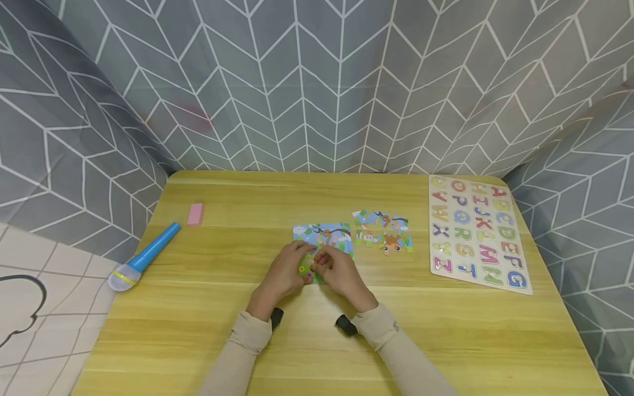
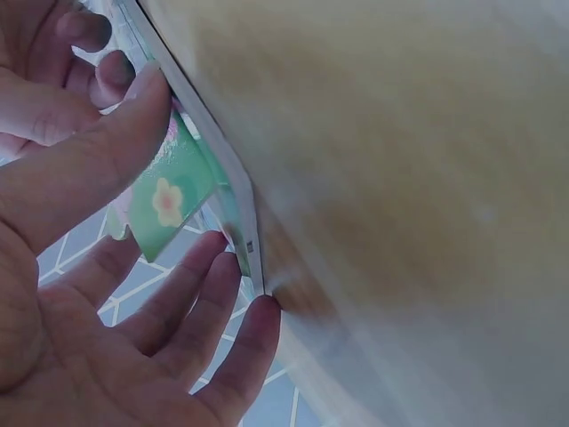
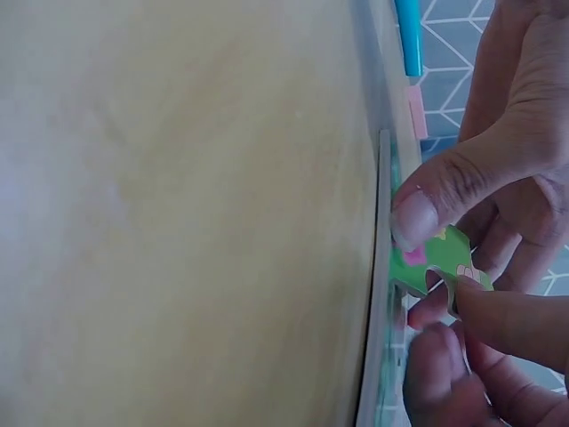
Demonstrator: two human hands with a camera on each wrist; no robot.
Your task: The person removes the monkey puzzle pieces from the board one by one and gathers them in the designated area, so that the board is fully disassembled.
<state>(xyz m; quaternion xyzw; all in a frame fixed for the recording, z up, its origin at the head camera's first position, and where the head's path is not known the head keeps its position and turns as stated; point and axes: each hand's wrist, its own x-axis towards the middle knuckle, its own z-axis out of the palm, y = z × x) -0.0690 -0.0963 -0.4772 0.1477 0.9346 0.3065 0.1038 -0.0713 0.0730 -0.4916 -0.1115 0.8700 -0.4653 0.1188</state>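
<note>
A green puzzle piece with flowers [image 2: 167,200] stands tilted over the puzzle tray [image 1: 322,226]. My left hand [image 1: 287,268] holds it, thumb on its face, with other fingertips at the tray's edge. In the right wrist view, the left thumb presses near the pink patch of the green piece [image 3: 440,258]. My right hand [image 1: 342,273] has curled fingers and pinches at the piece's notched edge from the right; its fingertips partly hide this spot. Tree and sky art fills the tray's far part, while both hands cover much of its near part.
Several loose puzzle pieces [image 1: 393,242] lie right of the tray. A wooden alphabet board [image 1: 475,234] is farther right. On the left are a pink block [image 1: 195,214] and a blue toy microphone [image 1: 148,256]. A grey patterned curtain [image 1: 317,88] hangs behind the table.
</note>
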